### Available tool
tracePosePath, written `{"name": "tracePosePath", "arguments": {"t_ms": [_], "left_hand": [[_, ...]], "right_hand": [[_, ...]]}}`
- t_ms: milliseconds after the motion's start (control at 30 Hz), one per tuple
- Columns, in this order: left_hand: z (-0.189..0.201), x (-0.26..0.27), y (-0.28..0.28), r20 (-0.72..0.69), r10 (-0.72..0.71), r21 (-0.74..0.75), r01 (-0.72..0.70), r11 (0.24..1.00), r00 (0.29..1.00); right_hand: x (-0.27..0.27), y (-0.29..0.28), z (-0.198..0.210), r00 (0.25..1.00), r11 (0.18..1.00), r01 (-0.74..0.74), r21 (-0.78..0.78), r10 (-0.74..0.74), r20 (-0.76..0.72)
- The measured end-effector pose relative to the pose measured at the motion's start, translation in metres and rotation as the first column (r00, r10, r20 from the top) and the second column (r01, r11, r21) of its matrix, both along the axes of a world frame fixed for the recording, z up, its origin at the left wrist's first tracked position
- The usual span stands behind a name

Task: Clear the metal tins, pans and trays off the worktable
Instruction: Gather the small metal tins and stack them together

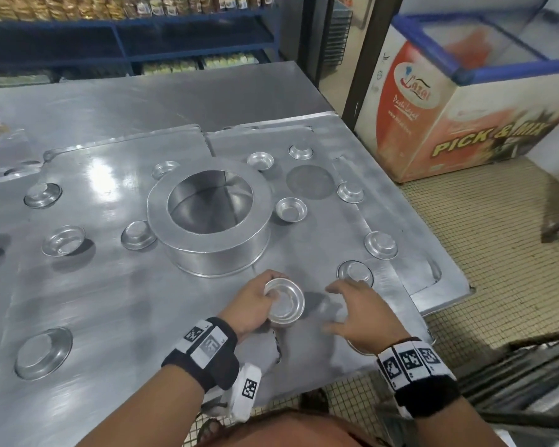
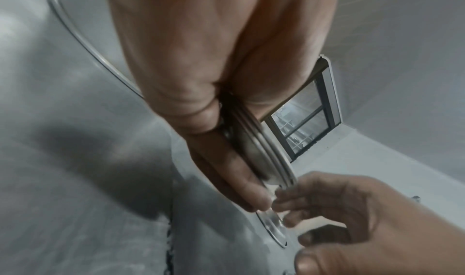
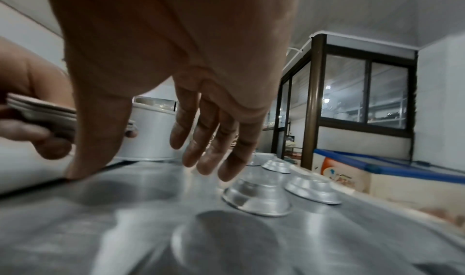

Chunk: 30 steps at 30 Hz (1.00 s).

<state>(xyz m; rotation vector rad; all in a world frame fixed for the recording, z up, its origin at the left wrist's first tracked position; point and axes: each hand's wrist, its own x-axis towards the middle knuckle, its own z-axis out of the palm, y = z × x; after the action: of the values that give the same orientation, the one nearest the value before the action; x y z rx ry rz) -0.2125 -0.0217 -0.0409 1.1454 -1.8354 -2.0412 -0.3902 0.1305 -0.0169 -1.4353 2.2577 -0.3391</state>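
Note:
My left hand point(image 1: 271, 298) grips a short stack of small round metal tins point(image 1: 284, 304) just above the steel worktable point(image 1: 110, 285), near its front edge. In the left wrist view the stack point(image 2: 264, 156) sits edge-on between thumb and fingers. My right hand point(image 1: 331, 304) hovers beside it with its fingers spread and holds nothing. A blurred small tin point(image 2: 273, 227) lies on the table between the two hands. An upturned tin point(image 3: 256, 195) rests just past the right fingertips point(image 3: 201, 166). A large round pan point(image 1: 208, 214) stands behind the hands. Several small tins are scattered over the table.
Flat metal trays point(image 1: 384, 175) cover the table's right part and overhang its right edge. A chest freezer point(image 1: 465, 117) stands on the tiled floor point(image 1: 497, 253) to the right. Blue shelving point(image 1: 126, 37) with packed goods runs along the back.

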Motion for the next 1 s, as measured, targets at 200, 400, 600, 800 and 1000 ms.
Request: {"name": "tracePosePath", "arguments": {"t_ms": [200,400,600,800,1000], "left_hand": [[-0.002,-0.017,0.006,0.024,-0.028,0.062,0.026,0.998,0.999],[-0.004,-0.029,0.010,0.028,-0.067,0.097,0.064,0.993,0.997],[-0.001,-0.037,0.013,0.047,-0.100,0.099,0.095,0.991,0.994],[0.003,-0.043,0.016,0.049,-0.140,-0.006,0.141,0.990,0.989],[0.005,-0.046,0.019,0.035,-0.126,0.038,0.124,0.992,0.991]], "right_hand": [[-0.016,0.033,0.002,0.989,0.987,0.062,0.149,-0.041,-0.141],[-0.016,0.046,-0.003,0.985,0.985,0.103,0.139,-0.081,-0.151],[-0.013,0.049,-0.006,0.987,0.993,0.107,0.050,-0.100,-0.129],[-0.013,0.053,0.001,0.969,0.947,0.244,-0.210,-0.244,0.023],[-0.010,0.044,0.011,0.950,0.877,0.311,-0.367,-0.269,0.161]]}}
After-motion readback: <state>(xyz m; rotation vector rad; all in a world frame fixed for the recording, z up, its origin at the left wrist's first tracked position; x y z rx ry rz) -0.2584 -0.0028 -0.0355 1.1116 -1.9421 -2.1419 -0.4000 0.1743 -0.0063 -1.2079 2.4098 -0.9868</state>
